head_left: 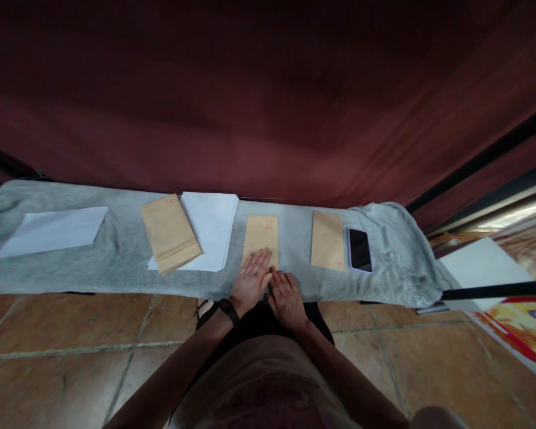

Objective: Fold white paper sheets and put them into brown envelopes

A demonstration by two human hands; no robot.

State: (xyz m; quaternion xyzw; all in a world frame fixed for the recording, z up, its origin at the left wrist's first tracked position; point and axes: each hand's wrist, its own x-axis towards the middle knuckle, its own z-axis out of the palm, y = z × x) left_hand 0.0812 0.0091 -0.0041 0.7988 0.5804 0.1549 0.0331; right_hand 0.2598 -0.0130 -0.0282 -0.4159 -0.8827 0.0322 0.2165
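Observation:
A brown paper envelope (pixel 261 236) lies flat on a grey cloth-covered bench (pixel 116 262) right in front of me. My left hand (pixel 251 279), with a dark band at the wrist, rests flat on the envelope's near end, fingers together. My right hand (pixel 284 296) lies palm down beside it on the cloth at the near edge, touching the left hand. Neither hand holds anything.
Left of centre, a stack of brown envelopes (pixel 170 233) overlaps a pile of white sheets (pixel 211 226). A single white sheet (pixel 53 230) lies far left. At right are another brown envelope (pixel 327 240) and a black phone (pixel 360 250). A dark red curtain hangs behind; tiled floor below.

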